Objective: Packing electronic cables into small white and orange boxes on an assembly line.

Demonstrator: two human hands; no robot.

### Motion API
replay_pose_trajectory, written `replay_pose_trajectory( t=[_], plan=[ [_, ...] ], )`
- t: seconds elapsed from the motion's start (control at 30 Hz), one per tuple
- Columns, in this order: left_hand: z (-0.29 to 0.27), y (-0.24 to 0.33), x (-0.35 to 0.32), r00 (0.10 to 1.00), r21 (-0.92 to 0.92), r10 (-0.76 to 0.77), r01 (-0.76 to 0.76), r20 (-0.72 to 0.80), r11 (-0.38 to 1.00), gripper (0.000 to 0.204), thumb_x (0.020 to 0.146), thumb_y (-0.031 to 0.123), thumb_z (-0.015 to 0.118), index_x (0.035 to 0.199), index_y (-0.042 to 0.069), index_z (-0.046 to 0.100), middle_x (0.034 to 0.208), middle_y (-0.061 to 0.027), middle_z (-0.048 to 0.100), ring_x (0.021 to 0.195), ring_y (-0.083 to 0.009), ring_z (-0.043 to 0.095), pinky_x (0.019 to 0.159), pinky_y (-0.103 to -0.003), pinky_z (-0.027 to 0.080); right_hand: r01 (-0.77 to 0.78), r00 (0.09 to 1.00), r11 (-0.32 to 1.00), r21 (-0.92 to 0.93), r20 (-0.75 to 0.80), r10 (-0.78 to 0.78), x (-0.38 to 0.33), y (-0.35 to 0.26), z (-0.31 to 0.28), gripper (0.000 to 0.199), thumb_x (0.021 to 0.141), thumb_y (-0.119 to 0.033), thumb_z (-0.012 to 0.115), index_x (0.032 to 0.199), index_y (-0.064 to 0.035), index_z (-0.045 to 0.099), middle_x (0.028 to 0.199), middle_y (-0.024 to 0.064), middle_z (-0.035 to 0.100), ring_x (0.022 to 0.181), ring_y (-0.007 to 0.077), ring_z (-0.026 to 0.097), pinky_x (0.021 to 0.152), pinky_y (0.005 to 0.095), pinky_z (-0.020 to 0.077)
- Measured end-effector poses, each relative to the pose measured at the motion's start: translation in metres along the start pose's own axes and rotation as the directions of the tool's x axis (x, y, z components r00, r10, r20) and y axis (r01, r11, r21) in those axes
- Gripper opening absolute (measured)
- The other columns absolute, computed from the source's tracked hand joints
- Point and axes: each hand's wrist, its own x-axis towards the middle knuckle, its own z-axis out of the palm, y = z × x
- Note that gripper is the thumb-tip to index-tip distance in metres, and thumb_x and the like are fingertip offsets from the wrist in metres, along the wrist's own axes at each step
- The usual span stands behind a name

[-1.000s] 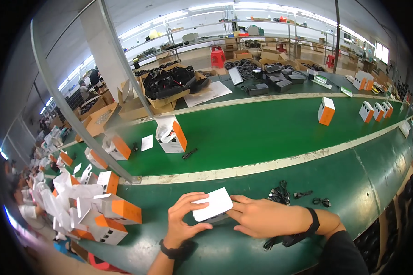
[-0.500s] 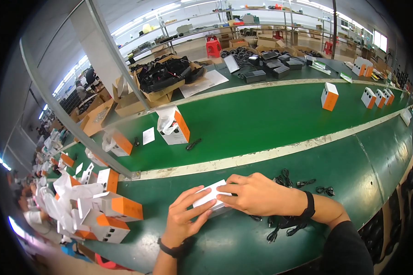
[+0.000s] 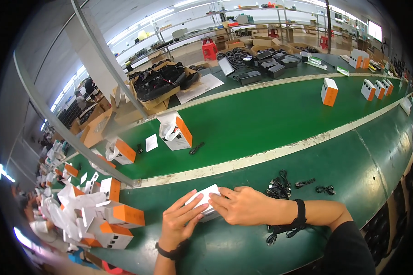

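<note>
Between my two hands is a small white box (image 3: 210, 191), held a little above the green bench and tilted. My left hand (image 3: 181, 215) grips its left side, thumb beneath and fingers laid over the top. My right hand (image 3: 241, 205) closes on the right side, with its fingertips pressed on the box's upper face and edge. The fingers hide much of the box. Under and beyond my right wrist lie black cables (image 3: 279, 187), some in tied bundles. Partly behind the wrist, more cable ends (image 3: 271, 237) show.
Opened white-and-orange cartons (image 3: 126, 214) with white wrapping crowd the bench at left. Past a pale rail, a green belt (image 3: 257, 123) carries an open carton (image 3: 179, 137), a small cable (image 3: 196, 148) and closed cartons (image 3: 329, 91) at right. A metal post (image 3: 101, 166) rises at left.
Both hands and the white box have shifted slightly left. The right fingers have slid nearer along the box top. The view has tilted a little, and more cables show behind my right wrist.
</note>
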Motion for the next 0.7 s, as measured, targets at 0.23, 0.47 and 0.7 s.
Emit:
replay_pose_trajectory(
  t=[0.23, 0.47, 0.7],
  plan=[
    [-0.002, 0.003, 0.003, 1.000, 0.007, 0.022, -0.022, 0.009, 1.000, 0.035, 0.084, -0.002, 0.080, 0.118, 0.007, 0.084, 0.128, -0.0145, 0.079, 0.129, -0.0389, 0.071, 0.101, -0.043, 0.061, -0.070, 0.997, 0.887, 0.456, 0.013, 0.072, 0.004, 0.032, -0.010, 0.021, 0.100, -0.019, 0.074, 0.114, -0.0042, 0.078, 0.123, 0.0015, 0.075, 0.108, 0.0222, 0.068, 0.061, 0.0332, 0.0621],
    [-0.004, -0.004, 0.002, 1.000, 0.020, 0.019, -0.019, 0.007, 1.000, 0.037, 0.084, -0.002, 0.079, 0.119, 0.006, 0.083, 0.129, -0.0145, 0.078, 0.129, -0.0391, 0.071, 0.102, -0.043, 0.061, -0.016, 0.998, 0.887, 0.461, -0.054, 0.045, 0.002, 0.032, 0.004, 0.033, 0.087, -0.007, 0.076, 0.120, 0.0013, 0.075, 0.125, 0.0059, 0.075, 0.106, 0.0256, 0.065, 0.067, 0.0372, 0.0623],
    [-0.006, -0.005, -0.001, 1.000, 0.047, 0.019, -0.019, 0.013, 0.999, 0.037, 0.084, -0.001, 0.078, 0.120, 0.007, 0.084, 0.132, -0.0143, 0.078, 0.129, -0.0394, 0.070, 0.103, -0.044, 0.060, -0.036, 0.999, 0.834, 0.551, 0.009, 0.037, 0.008, 0.037, -0.003, 0.030, 0.093, -0.011, 0.075, 0.121, -0.0019, 0.075, 0.126, 0.0062, 0.073, 0.108, 0.0266, 0.065, 0.067, 0.0352, 0.0625]
  ],
)
